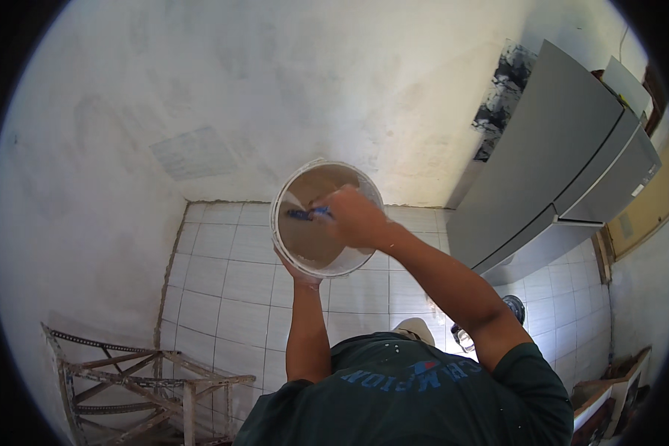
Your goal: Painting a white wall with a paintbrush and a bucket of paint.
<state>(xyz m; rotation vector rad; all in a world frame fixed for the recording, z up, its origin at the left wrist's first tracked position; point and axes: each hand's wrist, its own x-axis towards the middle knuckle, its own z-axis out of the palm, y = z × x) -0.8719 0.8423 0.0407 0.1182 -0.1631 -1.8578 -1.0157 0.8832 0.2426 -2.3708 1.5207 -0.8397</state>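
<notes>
At seven o'clock I see a rusty metal frame (pixel 137 383), its lower part cut off by the rim of the view. Above it, the white plastered wall (pixel 223 97) fills everything from nine to one o'clock, with a faint rectangular patch on it.

Near the centre my left hand (pixel 299 270) cups the white bucket (pixel 293 236) from below; most of that hand is hidden under the bucket's base, so I can only make out fingers (pixel 308 280) wrapped against the underside. The bucket holds a brownish paste and hangs over the white floor tiles (pixel 230 290).

My right hand (pixel 355 218) reaches over the bucket's rim at its three o'clock side, fingers closed on a blue-handled tool (pixel 308 214); its working end is too blurred to name.

At two to three o'clock stands a grey refrigerator (pixel 565 171). At four o'clock, small dark objects on the floor are partly hidden behind my right forearm.
</notes>
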